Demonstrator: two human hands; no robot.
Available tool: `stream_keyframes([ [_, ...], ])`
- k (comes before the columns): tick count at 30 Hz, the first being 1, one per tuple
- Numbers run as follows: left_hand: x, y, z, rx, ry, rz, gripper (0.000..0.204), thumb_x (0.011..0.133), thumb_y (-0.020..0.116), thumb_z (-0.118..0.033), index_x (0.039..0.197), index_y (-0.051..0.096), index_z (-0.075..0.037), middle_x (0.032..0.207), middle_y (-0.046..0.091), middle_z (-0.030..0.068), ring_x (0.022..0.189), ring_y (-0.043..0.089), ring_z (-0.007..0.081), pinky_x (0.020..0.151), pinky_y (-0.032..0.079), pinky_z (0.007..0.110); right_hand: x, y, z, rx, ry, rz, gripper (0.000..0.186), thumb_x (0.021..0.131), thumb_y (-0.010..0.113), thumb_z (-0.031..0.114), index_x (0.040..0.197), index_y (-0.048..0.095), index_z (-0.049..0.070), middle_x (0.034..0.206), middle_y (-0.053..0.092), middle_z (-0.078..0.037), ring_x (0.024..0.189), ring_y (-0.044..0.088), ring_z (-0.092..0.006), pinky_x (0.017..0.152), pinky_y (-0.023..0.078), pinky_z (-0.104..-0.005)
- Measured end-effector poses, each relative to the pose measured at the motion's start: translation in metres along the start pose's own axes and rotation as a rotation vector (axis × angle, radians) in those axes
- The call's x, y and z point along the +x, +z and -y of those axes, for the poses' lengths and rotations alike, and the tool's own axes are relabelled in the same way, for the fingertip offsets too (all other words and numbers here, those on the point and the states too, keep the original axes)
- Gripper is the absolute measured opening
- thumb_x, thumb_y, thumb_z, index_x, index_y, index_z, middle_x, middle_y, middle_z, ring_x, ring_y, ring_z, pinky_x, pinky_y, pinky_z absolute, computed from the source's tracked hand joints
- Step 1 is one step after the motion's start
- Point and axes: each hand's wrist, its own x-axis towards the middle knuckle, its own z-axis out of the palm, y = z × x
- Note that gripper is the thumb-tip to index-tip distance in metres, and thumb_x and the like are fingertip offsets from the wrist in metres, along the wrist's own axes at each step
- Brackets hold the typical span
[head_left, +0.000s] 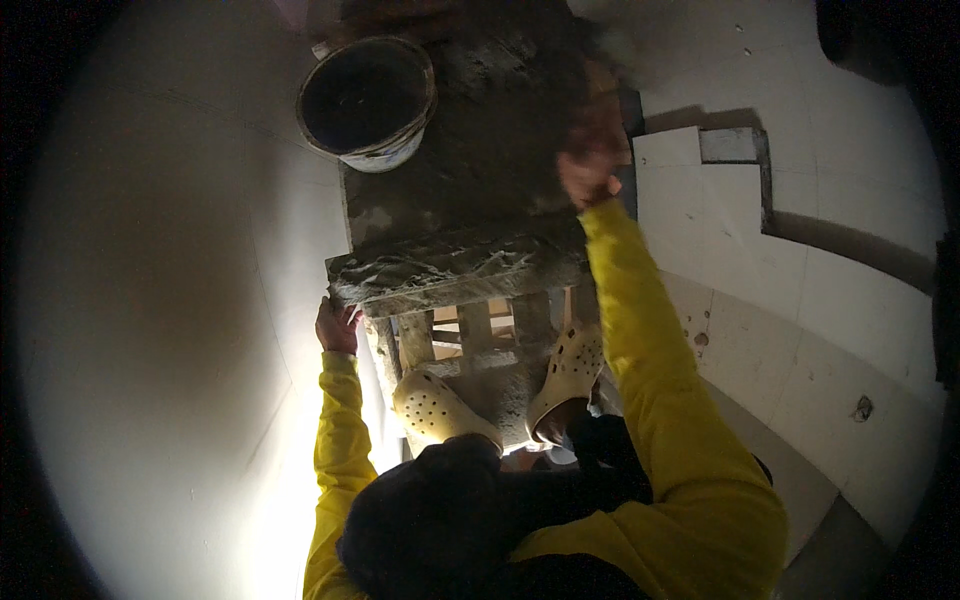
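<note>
A long narrow slab, with rough wet-looking grey mortar spread along its top, lies across a stair-like frame in front of me. My left hand is closed at the slab's left end, its fingers at the near corner. Farther off on the right, my right hand is smeared by motion beside the right edge of the dark grey surface. Its fingers cannot be made out, nor whether anything is in them. A round bucket with a dirty rim and dark inside stands at the far left of that surface.
My feet in beige clogs stand on a lower grey step. Open slats lie between the step and the slab. A pale wall rises close on the left. Stepped white panels line the wall on the right.
</note>
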Motion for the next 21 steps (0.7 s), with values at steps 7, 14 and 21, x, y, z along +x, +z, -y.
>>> stream_keyframes([
  [7,0.0,-0.028,0.003,0.021,0.051,-0.013,0.037,0.099,0.045,-0.04,0.12,0.058,-0.011,0.109,0.063,0.0026,0.097,0.059,0.0273,0.083,0.048,0.046,-0.054,0.027,-0.045,-0.17,-0.136,0.374,0.025,0.093,0.058,0.019,0.114,0.059,0.005,0.097,0.066,-0.019,0.081,0.065,-0.0372,0.064,0.053,-0.0466],
  [14,0.005,-0.013,0.004,-0.018,0.002,-0.035,0.031,0.098,0.05,-0.039,0.111,0.061,-0.013,0.106,0.066,0.0038,0.105,0.057,0.029,0.093,0.041,0.049,-0.059,-0.116,-0.079,-0.619,-0.264,0.822,0.037,0.088,0.063,0.019,0.122,0.052,0.007,0.09,0.065,-0.013,0.076,0.065,-0.0319,0.061,0.054,-0.0431],
  [21,0.003,-0.016,0.003,-0.015,0.027,-0.022,0.035,0.1,0.045,-0.038,0.121,0.057,-0.012,0.113,0.065,0.0042,0.104,0.058,0.0274,0.089,0.043,0.047,-0.113,-0.155,-0.095,-0.773,-0.258,1.017,0.04,0.082,0.066,0.014,0.119,0.055,0.007,0.087,0.063,-0.012,0.078,0.066,-0.0274,0.063,0.055,-0.0403],
])
